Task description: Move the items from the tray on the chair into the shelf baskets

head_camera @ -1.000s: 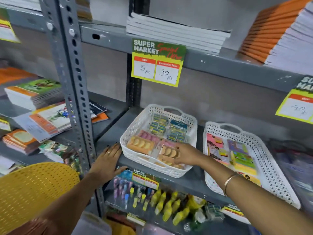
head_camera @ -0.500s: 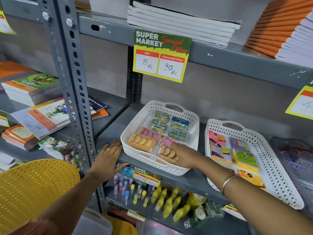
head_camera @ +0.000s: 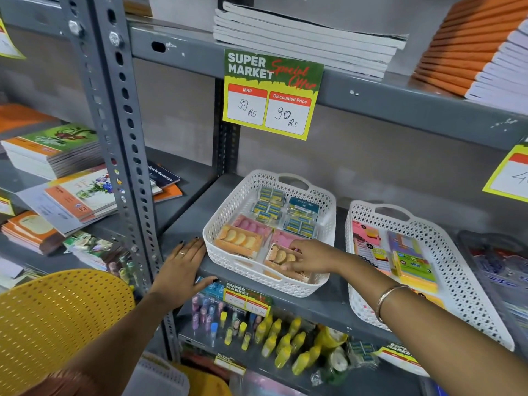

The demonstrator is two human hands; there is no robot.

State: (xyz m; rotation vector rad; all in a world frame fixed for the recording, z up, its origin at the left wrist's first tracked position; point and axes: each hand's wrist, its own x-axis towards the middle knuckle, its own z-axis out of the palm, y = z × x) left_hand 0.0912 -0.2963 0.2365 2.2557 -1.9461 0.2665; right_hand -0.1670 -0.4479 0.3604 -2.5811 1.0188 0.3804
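My right hand (head_camera: 308, 257) pinches a packet (head_camera: 281, 257) at the basket's (head_camera: 265, 284) front right corner; I'd lay it flat beside its neighbour. Left hand (head_camera: 183, 270) rests open, flat on the shelf (head_camera: 188, 221) edge.

shelving: grey slotted-steel rack (head_camera: 114, 155), bolted upright, grey shelves (head_camera: 400, 110)
wall: plain grey behind rack (head_camera: 371, 167)
chair: yellow perforated plastic (head_camera: 57, 318), lower left
light: even, indoor

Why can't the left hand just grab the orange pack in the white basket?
It probably can. The left hand lies flat on the shelf edge beside the basket, and the orange pack sits uncovered just inside that near wall. The right hand is busy further right.
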